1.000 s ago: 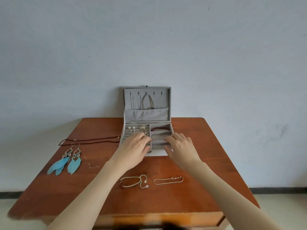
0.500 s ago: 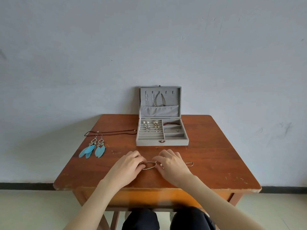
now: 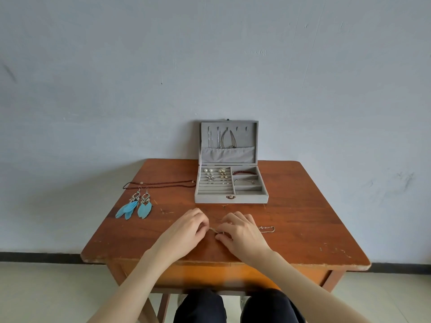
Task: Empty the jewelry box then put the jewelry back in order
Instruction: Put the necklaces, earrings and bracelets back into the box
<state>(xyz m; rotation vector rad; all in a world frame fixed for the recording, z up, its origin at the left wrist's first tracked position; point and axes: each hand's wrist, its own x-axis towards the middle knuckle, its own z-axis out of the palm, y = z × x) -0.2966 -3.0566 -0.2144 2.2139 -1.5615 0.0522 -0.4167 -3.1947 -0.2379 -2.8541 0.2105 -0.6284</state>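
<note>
Grey jewelry box [image 3: 231, 198] open at back of desk, lid upright, chains hung inside lid. Stud earrings [image 3: 215, 176] in left ring rows, red bracelet [image 3: 241, 172] in top right compartment, thin chain [image 3: 243, 181] in next. Blue feather earrings [image 3: 137, 205] and brown cord necklace [image 3: 161, 184] lie left of box. Silver bracelet [image 3: 267, 228] near front.

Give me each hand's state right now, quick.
Left hand: fingers curled, pinching the thin beaded bracelet lying on the wooden table.
Right hand: pinching the same bracelet's other end.
</note>
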